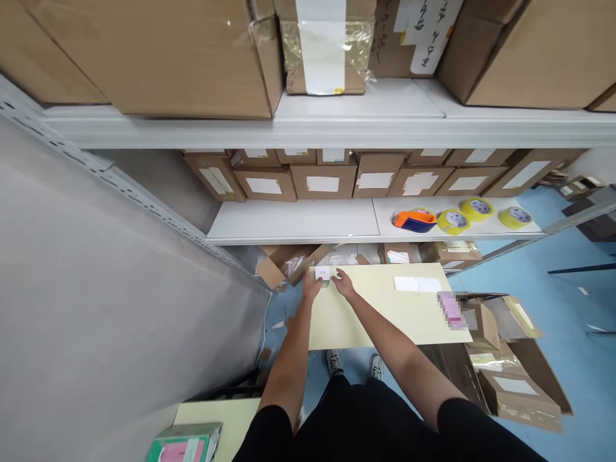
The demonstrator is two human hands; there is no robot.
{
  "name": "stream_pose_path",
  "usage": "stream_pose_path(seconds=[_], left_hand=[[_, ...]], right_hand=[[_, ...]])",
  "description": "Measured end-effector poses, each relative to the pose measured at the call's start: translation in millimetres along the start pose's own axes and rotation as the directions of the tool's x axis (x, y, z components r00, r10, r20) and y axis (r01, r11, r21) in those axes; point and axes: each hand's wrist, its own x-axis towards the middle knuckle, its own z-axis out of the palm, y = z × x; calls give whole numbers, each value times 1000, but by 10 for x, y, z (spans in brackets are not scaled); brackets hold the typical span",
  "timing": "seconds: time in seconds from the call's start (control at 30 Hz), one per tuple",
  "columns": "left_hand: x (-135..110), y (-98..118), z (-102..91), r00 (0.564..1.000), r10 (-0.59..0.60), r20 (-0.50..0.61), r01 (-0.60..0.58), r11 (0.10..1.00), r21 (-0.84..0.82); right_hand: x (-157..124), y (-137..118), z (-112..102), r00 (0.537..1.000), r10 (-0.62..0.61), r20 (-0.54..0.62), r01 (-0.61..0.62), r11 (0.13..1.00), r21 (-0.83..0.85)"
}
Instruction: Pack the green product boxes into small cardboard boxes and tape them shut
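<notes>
Both my arms reach down to a pale yellow table (385, 314) below the shelves. My left hand (312, 285) and my right hand (343, 283) meet at the table's far left corner around a small white-labelled packet (323, 274). The left hand's fingers curl on the packet's left side. The right hand's fingers touch its right side. The hands are small in view, so the grip is hard to read. White paper slips (416, 283) lie further right on the table.
Metal shelving (298, 224) holds rows of labelled cardboard boxes (323, 181), an orange tape dispenser (414, 221) and yellow tape rolls (476, 208). Open cartons (514, 378) crowd the blue floor at right. A grey wall (96, 308) stands at left. A green box (185, 443) sits near my left.
</notes>
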Motion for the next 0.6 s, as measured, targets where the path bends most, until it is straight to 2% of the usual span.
stream_pose_path(seconds=[0.07, 0.13, 0.23, 0.33, 0.4, 0.47, 0.53, 0.6], left_hand=[[-128, 180, 53, 995, 45, -94, -42, 999, 31], [-245, 383, 130, 976, 173, -135, -168, 985, 49], [-400, 687, 293, 970, 234, -73, -234, 972, 4], [-560, 964, 496, 966, 254, -36, -256, 965, -53], [-673, 1146, 645, 964, 262, 38, -259, 962, -83], [-777, 1339, 791, 943, 286, 168, -268, 956, -119], [-853, 1541, 915, 909, 323, 265, -291, 944, -155], [-897, 1737, 994, 902, 343, 264, -305, 936, -174]], right_hand=[[-78, 84, -330, 995, -19, -101, 13, 999, -52], [-157, 182, -770, 964, -94, -250, 70, 992, -103], [-219, 263, -1576, 871, -154, -467, 71, 979, -192], [-144, 150, -2413, 789, -231, -570, 76, 956, -284], [3, -49, -2891, 744, -351, -568, 143, 915, -378], [208, -311, -3255, 717, -471, -514, 219, 852, -476], [434, -586, -3489, 728, -550, -409, 289, 787, -545], [642, -823, -3610, 760, -587, -279, 337, 723, -602]])
